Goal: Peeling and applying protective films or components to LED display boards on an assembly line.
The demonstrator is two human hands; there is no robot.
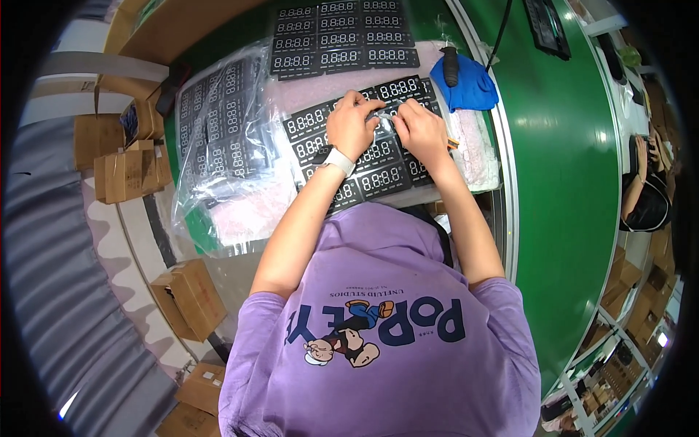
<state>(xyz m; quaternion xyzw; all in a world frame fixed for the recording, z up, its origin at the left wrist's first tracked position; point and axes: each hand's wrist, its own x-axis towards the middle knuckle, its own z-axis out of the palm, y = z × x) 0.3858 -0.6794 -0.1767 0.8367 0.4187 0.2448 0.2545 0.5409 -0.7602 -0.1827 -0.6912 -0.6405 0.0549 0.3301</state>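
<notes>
My left hand point(352, 126) and my right hand point(420, 132) are close together over a sheet of black display panels point(381, 180) printed with white digit shapes. Thumbs and fingers of both hands are pinched. A small, shiny, whitish-clear scrap point(384, 116) shows between the fingertips, too small to name. A pale band point(340, 161) circles my left wrist. The sheet lies on a pinkish padded mat point(470, 149), partly covered by my hands and forearms.
Another panel sheet point(342, 38) lies beyond. Similar panels under clear plastic point(231, 116) are on the left. A blue cloth point(475, 86) with a dark-handled tool point(450, 67) sits at right. A black device point(546, 29) rests on the green surface. Cardboard boxes point(188, 298) stand left; a person point(644, 189) is far right.
</notes>
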